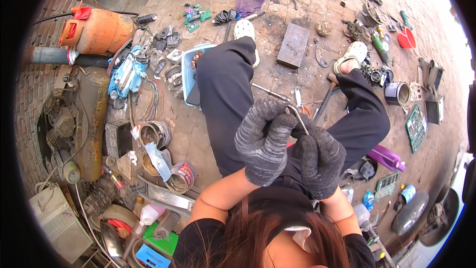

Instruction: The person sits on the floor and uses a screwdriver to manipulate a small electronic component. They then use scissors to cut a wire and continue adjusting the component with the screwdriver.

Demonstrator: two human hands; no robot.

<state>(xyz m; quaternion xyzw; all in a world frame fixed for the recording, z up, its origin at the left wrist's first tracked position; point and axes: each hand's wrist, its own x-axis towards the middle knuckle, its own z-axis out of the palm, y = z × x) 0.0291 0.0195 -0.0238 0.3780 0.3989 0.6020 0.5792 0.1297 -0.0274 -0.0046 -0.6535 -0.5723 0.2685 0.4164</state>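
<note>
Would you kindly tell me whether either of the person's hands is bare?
No, grey knit gloves cover both the left hand and the right hand.

Metal rod [298, 119] between left hand [263, 141] and right hand [320, 161], above lap. Metal block [293, 44] on paving [317, 5], ahead, between the feet. Screwdriver [270, 91], pliers [306, 110] and hammer [325, 100] nearer, between the legs, hammer rightmost. Cloth [249, 1] beyond left foot; circuit-board pieces [197, 16] left of it. Basin [187, 77] just left of left leg. Far left: gas cylinder [106, 32], compressor tank [94, 124] behind it. Right of right leg: cup [406, 38] farthest ahead, then tin [397, 93], then circuit board [416, 128].
</note>
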